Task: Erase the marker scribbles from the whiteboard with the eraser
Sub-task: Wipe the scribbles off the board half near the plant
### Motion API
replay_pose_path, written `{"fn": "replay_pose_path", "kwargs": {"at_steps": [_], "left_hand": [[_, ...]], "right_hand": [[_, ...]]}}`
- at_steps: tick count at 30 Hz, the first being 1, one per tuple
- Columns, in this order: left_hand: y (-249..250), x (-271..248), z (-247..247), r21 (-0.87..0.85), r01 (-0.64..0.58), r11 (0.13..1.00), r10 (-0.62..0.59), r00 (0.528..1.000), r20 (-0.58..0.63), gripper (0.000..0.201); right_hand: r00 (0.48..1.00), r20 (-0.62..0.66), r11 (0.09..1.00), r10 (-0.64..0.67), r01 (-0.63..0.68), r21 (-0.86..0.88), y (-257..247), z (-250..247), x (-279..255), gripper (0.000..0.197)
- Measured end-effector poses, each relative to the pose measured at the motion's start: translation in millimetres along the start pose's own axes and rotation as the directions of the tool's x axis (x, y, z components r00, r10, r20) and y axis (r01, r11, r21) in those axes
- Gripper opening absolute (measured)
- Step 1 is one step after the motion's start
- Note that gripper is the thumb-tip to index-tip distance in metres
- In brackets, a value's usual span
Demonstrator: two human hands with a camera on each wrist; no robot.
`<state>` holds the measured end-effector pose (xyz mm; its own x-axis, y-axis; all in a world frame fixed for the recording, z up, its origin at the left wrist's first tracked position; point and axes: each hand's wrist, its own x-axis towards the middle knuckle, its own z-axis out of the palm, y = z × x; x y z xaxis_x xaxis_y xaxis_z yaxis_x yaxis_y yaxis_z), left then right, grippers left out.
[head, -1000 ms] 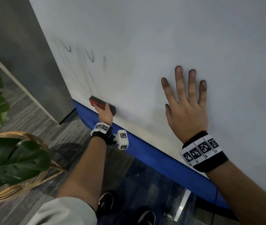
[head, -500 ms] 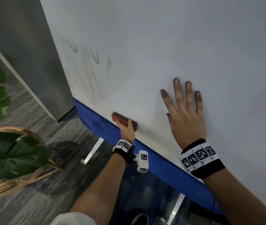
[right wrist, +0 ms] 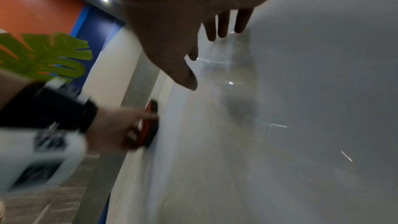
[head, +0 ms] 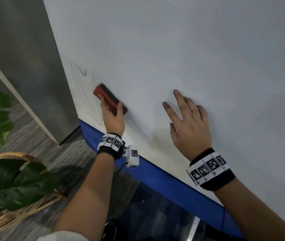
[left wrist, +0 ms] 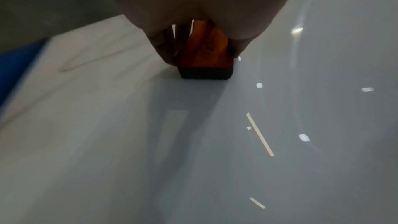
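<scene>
While left grip (head: 112, 117) clasps one eraser (head: 109, 100) on whiteboard (head: 190, 49), right grip (head: 188, 124) flat, fingers spread, one dark scribble (head: 83, 71).

Dim, motion-blurred wrist views; reflected glare

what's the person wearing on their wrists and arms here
Both forearms are bare. Each wrist carries a black band ringed with white squares printed with black-and-white square marker codes. The left band also holds a small white boxy camera unit bearing one such code, with a thin black cable trailing from it. A pale sleeve edge shows at the left upper arm.
</scene>
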<state>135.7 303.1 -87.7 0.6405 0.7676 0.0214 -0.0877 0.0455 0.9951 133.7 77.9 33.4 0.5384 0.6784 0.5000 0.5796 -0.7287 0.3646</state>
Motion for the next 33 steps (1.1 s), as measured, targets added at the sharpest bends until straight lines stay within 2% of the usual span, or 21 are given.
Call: {"fn": "replay_pose_path", "kwargs": {"at_steps": [2,4,5,7,9,10,11,13,15,16,17,18,19,20,21,22,23,25,27,29,33], "left_hand": [[-11.9,-5.6,-5.6,0.003,0.132,0.991,-0.132,0.991,-0.026,0.075],[-6.8,-5.2,-5.7,0.035,0.164,0.986,-0.163,0.986,-0.031,0.074],[2.1,-4.6,-4.4,0.034,0.127,0.991,-0.127,0.992,-0.018,0.073],[24.0,-2.8,-0.9,0.039,-0.088,0.995,0.087,0.995,0.04,0.074],[42.1,3.5,-0.4,0.114,-0.328,0.938,0.31,0.939,0.15,0.076],[45.6,11.4,-2.9,0.157,-0.39,0.907,0.363,0.915,0.177,0.078],[44.3,22.7,-7.0,0.17,-0.389,0.905,0.364,0.917,0.163,0.078],[36.7,46.7,-20.1,0.084,-0.247,0.965,0.243,0.969,0.051,0.077],[24.6,74.9,-36.6,0.026,0.011,1.0,-0.009,0.998,-0.069,0.075],[21.4,87.1,-43.9,-0.006,0.149,0.989,-0.149,0.983,-0.107,0.074],[20.3,96.7,-49.4,0.013,0.242,0.97,-0.238,0.961,-0.14,0.073],[22.5,100.6,-52.5,0.056,0.261,0.964,-0.249,0.954,-0.168,0.073],[25.4,100.0,-52.2,0.101,0.197,0.975,-0.177,0.968,-0.18,0.073],[28.9,96.7,-48.5,0.146,0.052,0.988,-0.028,0.987,-0.158,0.073],[32.6,92.1,-44.1,0.189,-0.125,0.974,0.147,0.983,-0.112,0.073],[37.9,87.1,-41.1,0.222,-0.265,0.938,0.282,0.958,-0.046,0.073],[42.0,86.3,-41.6,0.246,-0.342,0.907,0.351,0.936,0.007,0.074],[43.9,100.1,-51.0,0.303,-0.37,0.878,0.382,0.924,0.02,0.076],[31.9,125.5,-67.1,0.255,-0.248,0.935,0.272,0.96,-0.064,0.078],[5.0,146.8,-79.1,0.089,-0.061,0.994,0.073,0.988,-0.134,0.08],[-63.6,143.0,-75.6,-0.066,0.171,0.983,-0.181,0.966,-0.186,0.073]], "right_hand": [[0.999,-0.036,1.0,-0.024,0.024,0.007,-5.7,-7.1,26.1,0.065],[0.997,-0.066,1.0,-0.028,0.028,-0.011,-14.1,-13.6,53.6,0.068],[0.997,-0.075,1.0,-0.025,0.023,-0.021,-18.4,-16.3,66.5,0.069],[0.997,-0.08,0.999,-0.014,0.011,-0.037,-25.8,-21.1,86.4,0.073],[0.998,-0.07,0.999,-0.001,-0.001,-0.042,-31.1,-20.9,96.1,0.074],[0.998,-0.06,0.999,0.002,-0.005,-0.048,-33.3,-19.1,97.0,0.074],[0.999,-0.048,0.998,0.002,-0.004,-0.061,-35.1,-15.7,96.3,0.075],[1.0,-0.027,0.996,0.007,-0.009,-0.093,-36.6,-8.4,93.8,0.078],[1.0,-0.016,0.994,0.023,-0.024,-0.111,-37.8,-2.8,93.3,0.081],[0.999,-0.011,0.992,0.031,-0.033,-0.118,-39.7,-0.8,93.8,0.081],[0.999,-0.006,0.992,0.04,-0.041,-0.122,-42.6,0.9,94.3,0.082],[0.999,-0.001,0.992,0.051,-0.051,-0.12,-46.4,2.2,94.3,0.082],[0.998,0.003,0.992,0.064,-0.063,-0.112,-50.5,3.5,94.3,0.083],[0.997,0.005,0.992,0.077,-0.076,-0.105,-54.1,5.0,94.7,0.084],[0.996,0.008,0.991,0.087,-0.086,-0.102,-57.2,7.1,95.4,0.085],[0.996,0.011,0.991,0.092,-0.09,-0.103,-59.3,9.5,95.9,0.087],[0.996,0.013,0.991,0.09,-0.088,-0.105,-60.4,11.9,96.0,0.088],[0.997,0.006,0.992,0.077,-0.076,-0.104,-60.4,16.7,95.2,0.089],[0.998,-0.002,0.99,0.068,-0.068,-0.124,-58.9,20.7,93.7,0.088],[0.998,-0.004,0.988,0.061,-0.061,-0.144,-58.1,24.1,92.3,0.087],[0.998,-0.011,0.988,0.056,-0.057,-0.141,-61.7,30.3,90.2,0.086]]}}
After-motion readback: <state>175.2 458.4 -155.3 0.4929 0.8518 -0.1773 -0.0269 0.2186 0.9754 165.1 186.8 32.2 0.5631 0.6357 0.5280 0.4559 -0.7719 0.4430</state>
